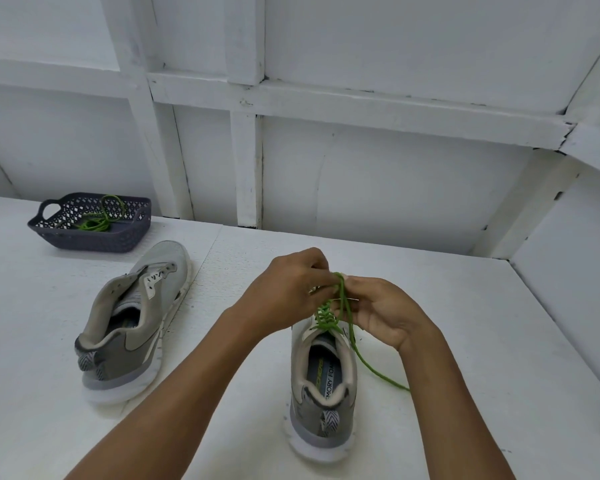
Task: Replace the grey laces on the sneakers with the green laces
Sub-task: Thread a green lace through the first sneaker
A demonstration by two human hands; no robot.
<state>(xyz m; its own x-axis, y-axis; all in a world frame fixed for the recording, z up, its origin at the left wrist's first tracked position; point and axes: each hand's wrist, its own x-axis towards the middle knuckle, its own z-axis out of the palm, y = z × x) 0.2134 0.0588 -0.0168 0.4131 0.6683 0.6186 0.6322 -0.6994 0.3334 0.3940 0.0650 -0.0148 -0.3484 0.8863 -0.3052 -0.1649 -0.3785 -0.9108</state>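
A grey sneaker [321, 386] stands heel toward me at centre right, with a green lace [326, 315] threaded through its eyelets. My left hand [284, 292] and my right hand [378, 310] meet above its toe end, both pinching the green lace. One loose strand runs down past the shoe's right side onto the table. A second grey sneaker [136, 317] lies tilted to the left with no lace in its eyelets. Another green lace [99, 216] lies coiled in a dark basket [94, 237].
The white table [465, 341] ends at a white panelled wall [361, 168] behind and a raised white side wall on the right. The dark basket stands at the back left, close to the unlaced sneaker's toe.
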